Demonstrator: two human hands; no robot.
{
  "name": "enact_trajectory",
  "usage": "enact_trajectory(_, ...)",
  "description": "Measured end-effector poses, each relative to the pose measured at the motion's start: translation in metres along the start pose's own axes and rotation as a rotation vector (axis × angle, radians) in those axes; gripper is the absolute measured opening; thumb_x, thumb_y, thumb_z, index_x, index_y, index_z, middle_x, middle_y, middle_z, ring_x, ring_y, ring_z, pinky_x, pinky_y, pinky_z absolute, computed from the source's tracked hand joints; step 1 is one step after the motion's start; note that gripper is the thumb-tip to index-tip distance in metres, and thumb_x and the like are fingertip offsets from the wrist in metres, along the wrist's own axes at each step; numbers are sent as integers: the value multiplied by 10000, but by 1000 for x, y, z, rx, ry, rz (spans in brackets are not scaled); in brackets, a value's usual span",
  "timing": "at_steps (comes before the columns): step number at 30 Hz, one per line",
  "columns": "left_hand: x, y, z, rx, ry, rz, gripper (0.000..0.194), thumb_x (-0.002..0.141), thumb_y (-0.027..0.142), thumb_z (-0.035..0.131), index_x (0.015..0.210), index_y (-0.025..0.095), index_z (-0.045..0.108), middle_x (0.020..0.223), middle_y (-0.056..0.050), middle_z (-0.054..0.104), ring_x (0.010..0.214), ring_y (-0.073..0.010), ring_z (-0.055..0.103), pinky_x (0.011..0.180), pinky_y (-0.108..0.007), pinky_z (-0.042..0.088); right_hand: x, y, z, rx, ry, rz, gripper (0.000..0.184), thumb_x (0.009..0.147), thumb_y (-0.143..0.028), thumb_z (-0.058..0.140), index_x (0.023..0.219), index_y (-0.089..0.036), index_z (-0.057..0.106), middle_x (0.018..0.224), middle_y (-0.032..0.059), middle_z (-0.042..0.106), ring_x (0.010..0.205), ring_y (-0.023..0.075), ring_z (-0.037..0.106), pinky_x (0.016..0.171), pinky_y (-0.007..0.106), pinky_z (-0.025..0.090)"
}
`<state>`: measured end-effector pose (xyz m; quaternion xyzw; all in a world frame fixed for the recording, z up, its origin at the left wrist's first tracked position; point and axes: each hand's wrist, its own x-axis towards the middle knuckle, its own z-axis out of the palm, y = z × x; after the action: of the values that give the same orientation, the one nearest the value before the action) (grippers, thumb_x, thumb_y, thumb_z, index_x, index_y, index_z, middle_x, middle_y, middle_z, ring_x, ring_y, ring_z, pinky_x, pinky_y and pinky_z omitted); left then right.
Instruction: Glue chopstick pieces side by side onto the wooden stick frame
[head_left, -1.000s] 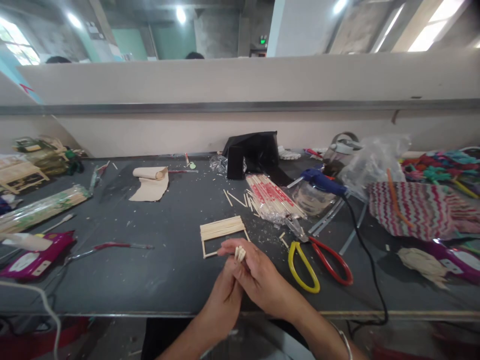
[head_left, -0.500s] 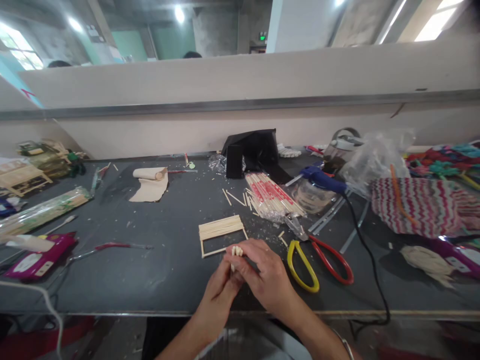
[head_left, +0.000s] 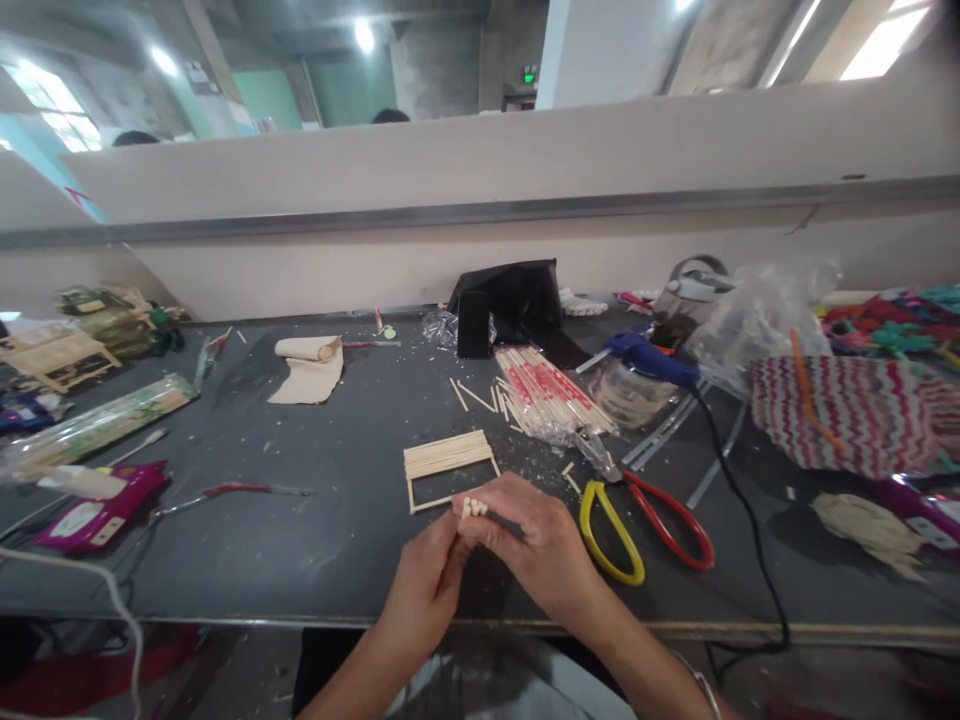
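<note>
Both hands meet near the table's front edge. My right hand (head_left: 536, 540) is closed around a small bundle of short wooden sticks (head_left: 474, 507), whose cut ends poke out past the fingers. My left hand (head_left: 424, 585) sits just below and left of it, fingers curled against the same bundle. Right behind the hands lies a small frame of wooden sticks (head_left: 448, 465) flat on the dark table (head_left: 315, 520). Yellow-and-red-handled scissors (head_left: 637, 520) lie to the right of my right hand.
A bag of chopsticks (head_left: 551, 395) lies behind the frame, with loose sticks beside it. A blue glue gun (head_left: 649, 358) and its black cord run right. Striped knitted cloth (head_left: 847, 415), a paper roll (head_left: 307, 365), red-handled pliers (head_left: 232, 492) and packets at left surround the spot.
The hands have lowered slightly toward the table and turned the stick bundle so its ends point more to the left. The view shifted a little.
</note>
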<state>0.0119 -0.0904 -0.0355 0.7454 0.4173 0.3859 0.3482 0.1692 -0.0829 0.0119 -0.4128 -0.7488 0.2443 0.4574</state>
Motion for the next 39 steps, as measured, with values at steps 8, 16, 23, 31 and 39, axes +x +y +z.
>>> enact_trajectory(8,1,3,-1,-29,-23,-49,306,950,262,387,1206,214,548,1115,-71,661,958,-185,625,814,-265,472,4,8,1,161,-27,31,157,865,-325,611,894,-224,728,828,31,680,747,140,635,673,243,494)
enact_trajectory(16,-1,2,2,-109,-29,-74,290,956,278,368,1168,193,548,1116,-77,644,978,-179,598,849,-278,457,0,6,5,16,34,-44,165,878,-279,599,999,-208,686,839,32,677,766,136,626,699,235,486)
enact_trajectory(23,1,3,1,-193,-71,-126,243,951,310,381,1064,194,562,1046,-52,640,944,-171,579,867,-274,434,-2,6,7,-38,97,-6,114,860,-301,621,828,-195,652,709,0,630,642,119,576,605,219,448)
enact_trajectory(31,5,2,5,-287,-18,-229,275,948,399,367,847,183,503,747,13,501,724,-129,470,702,-236,403,7,3,9,41,64,116,153,888,-257,552,763,-207,624,690,-13,595,625,113,564,574,203,437)
enact_trajectory(39,3,9,-5,-373,-167,-295,313,938,435,374,948,170,541,808,-1,503,743,-126,446,699,-224,392,10,4,-9,195,-79,240,172,865,-269,564,745,-176,645,678,-12,614,627,109,556,607,207,432)
